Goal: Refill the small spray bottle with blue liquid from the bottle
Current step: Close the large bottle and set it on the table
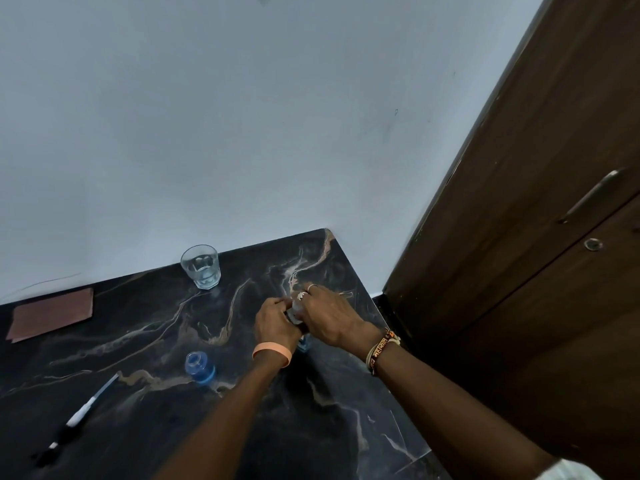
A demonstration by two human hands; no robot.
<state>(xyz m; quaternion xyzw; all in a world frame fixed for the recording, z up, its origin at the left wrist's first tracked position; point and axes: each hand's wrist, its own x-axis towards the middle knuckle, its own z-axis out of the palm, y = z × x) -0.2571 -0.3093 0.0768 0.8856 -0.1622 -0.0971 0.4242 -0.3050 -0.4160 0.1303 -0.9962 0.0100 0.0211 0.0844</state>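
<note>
The tabletop (138, 341) is smooth, glossy black stone with tan veins. The tumbler (201, 268) at its far side is clear glass. The bottle (199, 367) is translucent blue plastic, and the small spray bottle (304, 345) looks like clear plastic. On the right, the cupboard (519, 237) is dark matt wood with a dull metal handle (588, 197). The wall (242, 133) is matt paint.

Home room, marble-look table (166, 327), drinking glass (201, 267), wooden cupboard (540, 209)
</note>
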